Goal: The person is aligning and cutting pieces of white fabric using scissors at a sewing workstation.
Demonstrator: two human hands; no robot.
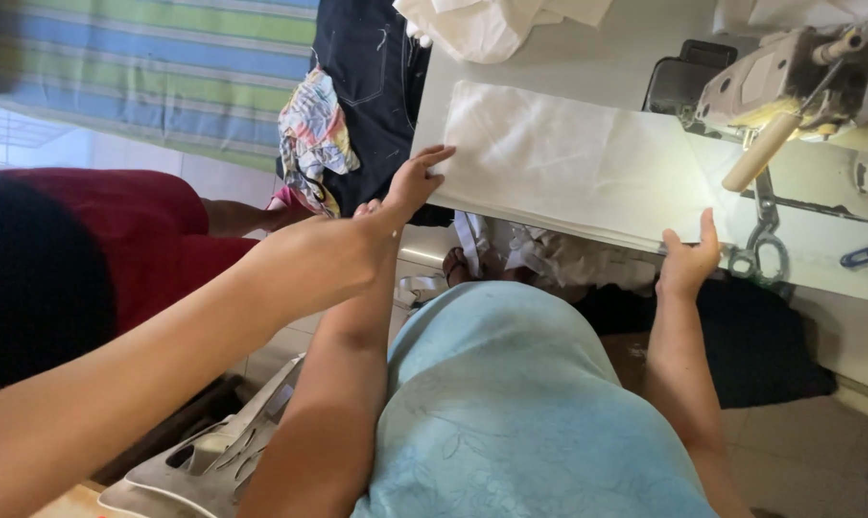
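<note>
Two hands are laid on a folded stack of white fabric (568,168) that rests flat on the white sewing table (587,67), its near edge hanging slightly over the table's rim. The left hand (415,182) is spread open, fingertips pressed on the stack's left corner, apparently so that the layers are kept aligned. The right hand (688,259) is closed lightly on the near right edge, thumb beneath and fingers on top, so the edge is pinched rather than gripped hard. A sewing machine (789,82) stands just right of the stack, with scissors (762,240) lying beside the right hand. A third forearm (213,326), seemingly another person's, crosses from the left. Dark jeans (372,77) hang at the far left of the table.
</note>
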